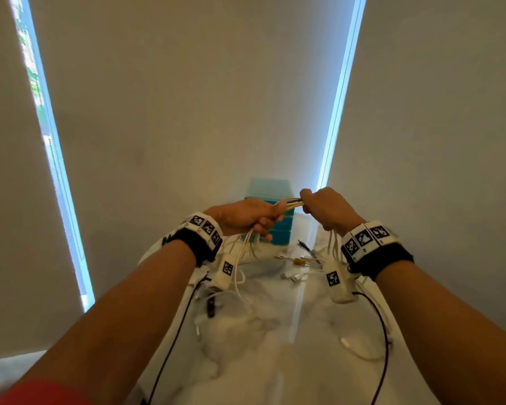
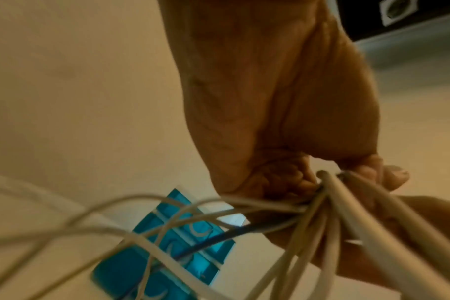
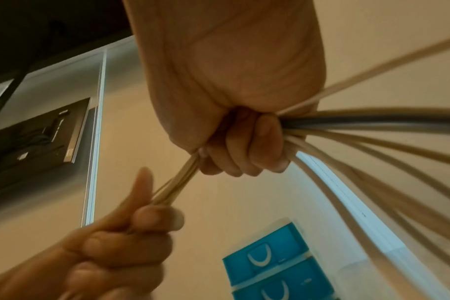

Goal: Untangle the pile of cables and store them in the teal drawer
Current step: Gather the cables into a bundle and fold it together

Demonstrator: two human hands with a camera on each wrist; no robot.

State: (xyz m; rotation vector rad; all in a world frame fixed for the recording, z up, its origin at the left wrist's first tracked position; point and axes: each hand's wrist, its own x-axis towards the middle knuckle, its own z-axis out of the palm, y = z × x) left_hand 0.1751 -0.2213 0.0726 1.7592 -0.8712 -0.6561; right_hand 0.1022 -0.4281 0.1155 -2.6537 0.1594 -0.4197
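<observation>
White and cream cables (image 1: 292,203), with one dark strand, were gripped as a taut bundle by the left hand (image 1: 246,216) and the right hand (image 1: 327,210), fingers curled round them. Behind the grip, the teal plastic drawer unit (image 1: 278,226) was seen shut; its contents could not be told.

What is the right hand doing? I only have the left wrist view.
Observer: The right hand holds the same cable bundle in a full-fist grip.
Operator: Hands far apart?
Observer: No. The left hand is close, and only a short stretch of bundle runs between them.
Operator: Anything left on the table?
Observer: Yes, loose cables lie on the table below the hands.
</observation>
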